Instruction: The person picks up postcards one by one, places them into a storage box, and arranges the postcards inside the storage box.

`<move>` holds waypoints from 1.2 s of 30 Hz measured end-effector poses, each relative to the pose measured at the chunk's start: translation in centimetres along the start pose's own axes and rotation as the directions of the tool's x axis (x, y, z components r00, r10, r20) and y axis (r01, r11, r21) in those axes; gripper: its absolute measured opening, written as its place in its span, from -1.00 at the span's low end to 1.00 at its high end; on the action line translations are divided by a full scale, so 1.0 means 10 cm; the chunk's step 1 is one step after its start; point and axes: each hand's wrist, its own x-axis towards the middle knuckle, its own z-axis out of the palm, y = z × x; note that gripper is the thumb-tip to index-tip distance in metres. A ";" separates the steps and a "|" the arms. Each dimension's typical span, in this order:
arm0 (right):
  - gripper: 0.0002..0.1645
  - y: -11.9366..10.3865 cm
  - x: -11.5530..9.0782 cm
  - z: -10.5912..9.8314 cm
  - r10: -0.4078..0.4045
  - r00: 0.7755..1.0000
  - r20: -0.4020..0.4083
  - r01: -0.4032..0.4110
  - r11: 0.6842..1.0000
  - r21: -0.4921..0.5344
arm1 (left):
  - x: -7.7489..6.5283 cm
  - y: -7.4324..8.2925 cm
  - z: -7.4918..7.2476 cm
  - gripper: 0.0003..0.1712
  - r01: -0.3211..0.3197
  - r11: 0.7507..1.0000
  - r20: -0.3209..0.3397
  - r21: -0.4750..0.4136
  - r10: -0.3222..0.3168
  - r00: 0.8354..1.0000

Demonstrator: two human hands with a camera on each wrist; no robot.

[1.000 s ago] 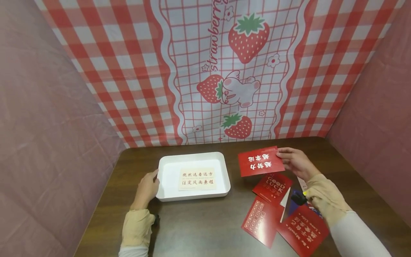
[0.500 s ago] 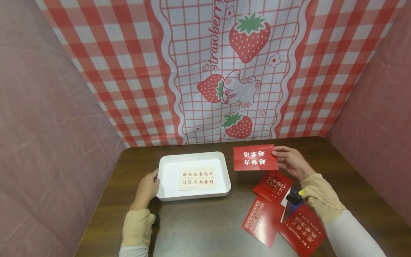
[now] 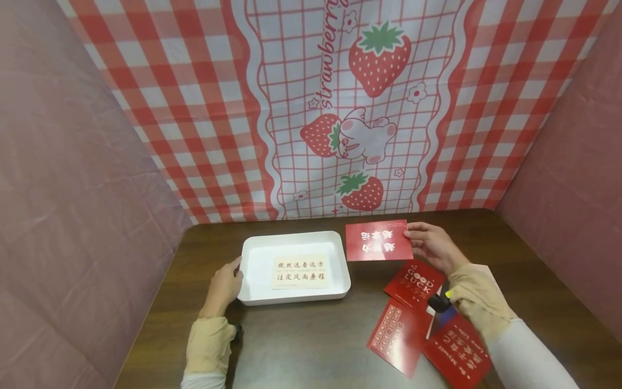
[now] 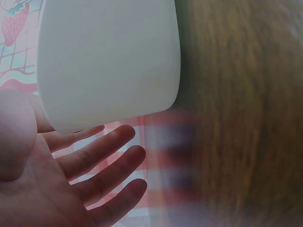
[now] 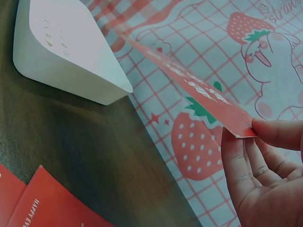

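Observation:
My left hand [image 3: 224, 286] is at the left side of a white tray [image 3: 252, 281]. In the left wrist view the thumb goes over the tray's rim at the corner, the index finger lies along the outer wall, and the other fingers [image 4: 106, 179] stretch out free. A cream card [image 3: 299, 272] with red writing lies in the tray. My right hand [image 3: 432, 246] pinches a red card [image 3: 379, 240] with white writing by its right edge. In the right wrist view thumb and fingers hold one corner of that card, tilted and raised above the table, close to the tray's right end.
Several more cards lie partly overlapping at the right: a red GOOD LUCK card [image 3: 418, 281], a red card with rows of small squares [image 3: 398, 337] and a red card with gold writing [image 3: 459, 351]. A checked strawberry cloth [image 3: 364, 135] hangs behind the brown table [image 3: 291, 346].
My right hand has moved left with the red card, bringing it near the tray, and the card now sits straighter. My left hand stays at the tray.

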 end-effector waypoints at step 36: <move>-0.81 0.26 0.19 0.58 0.017 1.000 0.001 -0.017 1.000 -0.016 | -0.02 0.03 0.02 -0.44 0.001 1.000 0.001 0.010 -0.001 1.000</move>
